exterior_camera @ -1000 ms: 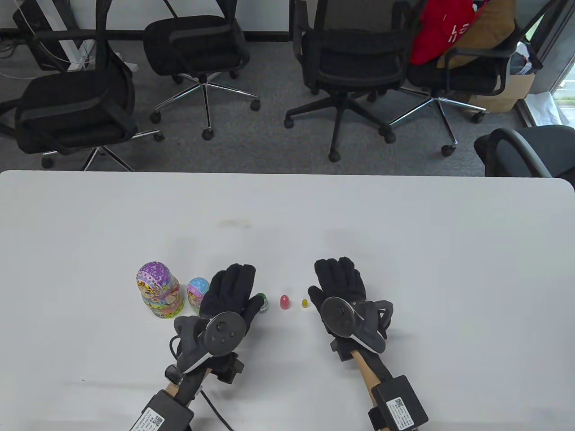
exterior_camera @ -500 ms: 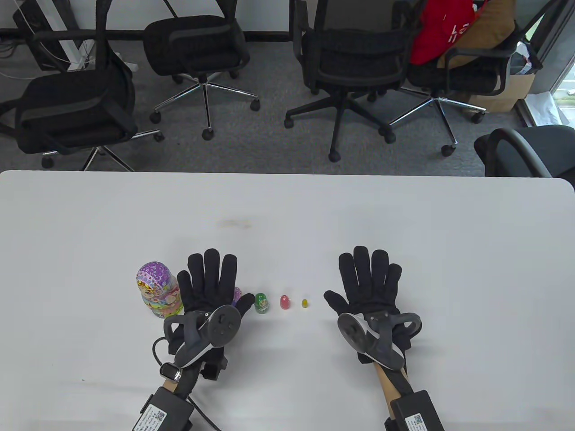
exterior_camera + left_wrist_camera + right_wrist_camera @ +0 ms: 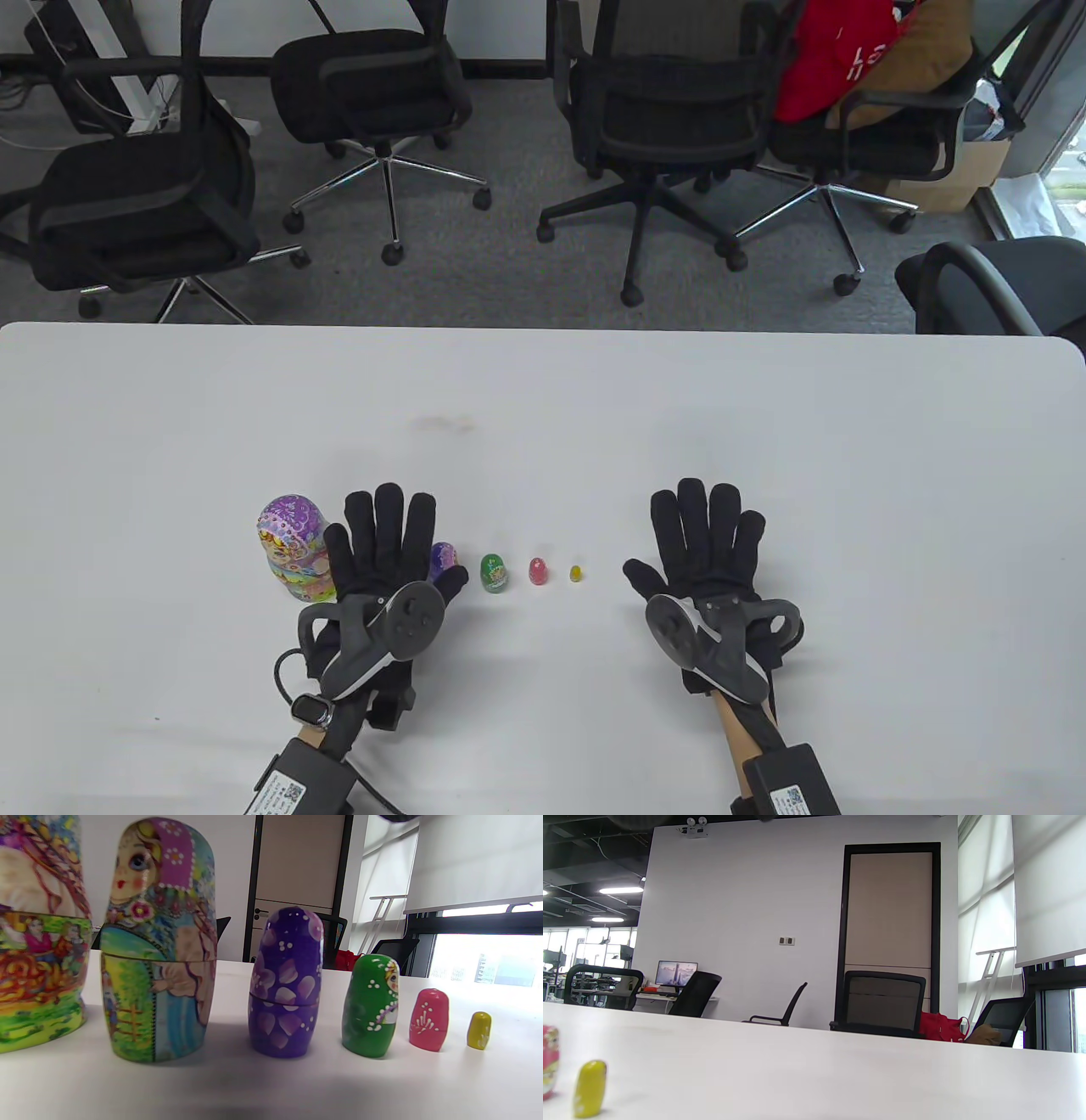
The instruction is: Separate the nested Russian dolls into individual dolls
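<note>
Several dolls stand in a row by size on the white table (image 3: 543,407). From left: the largest doll (image 3: 293,548), a blue-green doll (image 3: 159,942) hidden under my left hand in the table view, a purple doll (image 3: 442,560), a green doll (image 3: 494,572), a red doll (image 3: 537,570) and a tiny yellow doll (image 3: 575,574). My left hand (image 3: 386,543) lies flat with fingers spread between the largest and purple dolls, holding nothing. My right hand (image 3: 700,543) lies flat and spread, right of the yellow doll, apart from it. The right wrist view shows the yellow doll (image 3: 589,1088).
Black office chairs (image 3: 662,127) stand on the grey carpet beyond the table's far edge. A red cloth (image 3: 836,55) hangs on one chair. The table's far half is bare white surface.
Both hands have spread their fingers flat and drawn apart. My left hand moved left, uncovering the green and purple dolls. My right hand moved right, away from the yellow doll.
</note>
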Available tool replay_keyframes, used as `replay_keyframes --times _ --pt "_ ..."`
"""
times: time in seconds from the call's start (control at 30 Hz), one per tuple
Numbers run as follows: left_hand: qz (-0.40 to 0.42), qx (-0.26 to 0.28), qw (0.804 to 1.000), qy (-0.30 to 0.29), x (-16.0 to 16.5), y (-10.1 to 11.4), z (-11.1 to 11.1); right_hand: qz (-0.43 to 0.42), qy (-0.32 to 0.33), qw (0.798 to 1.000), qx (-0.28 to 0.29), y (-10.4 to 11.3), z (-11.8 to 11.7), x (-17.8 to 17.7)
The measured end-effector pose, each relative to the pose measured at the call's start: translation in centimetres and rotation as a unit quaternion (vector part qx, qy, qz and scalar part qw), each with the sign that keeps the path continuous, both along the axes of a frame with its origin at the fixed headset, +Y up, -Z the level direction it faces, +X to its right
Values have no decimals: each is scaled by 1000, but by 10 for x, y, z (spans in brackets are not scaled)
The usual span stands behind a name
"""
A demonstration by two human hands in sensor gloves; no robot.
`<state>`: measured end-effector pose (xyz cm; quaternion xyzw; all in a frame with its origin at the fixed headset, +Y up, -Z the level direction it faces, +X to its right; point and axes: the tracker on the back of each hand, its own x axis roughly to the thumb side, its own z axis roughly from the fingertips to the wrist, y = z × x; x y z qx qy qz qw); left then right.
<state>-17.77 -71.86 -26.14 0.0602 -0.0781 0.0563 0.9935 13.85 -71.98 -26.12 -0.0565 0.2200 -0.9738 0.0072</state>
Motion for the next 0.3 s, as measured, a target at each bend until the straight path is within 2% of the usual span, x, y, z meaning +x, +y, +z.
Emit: replay_keyframes --times 0.3 --pt "7 -8 1000 3 -3 -1 -1 2 2 1000 -8 0 1 -2"
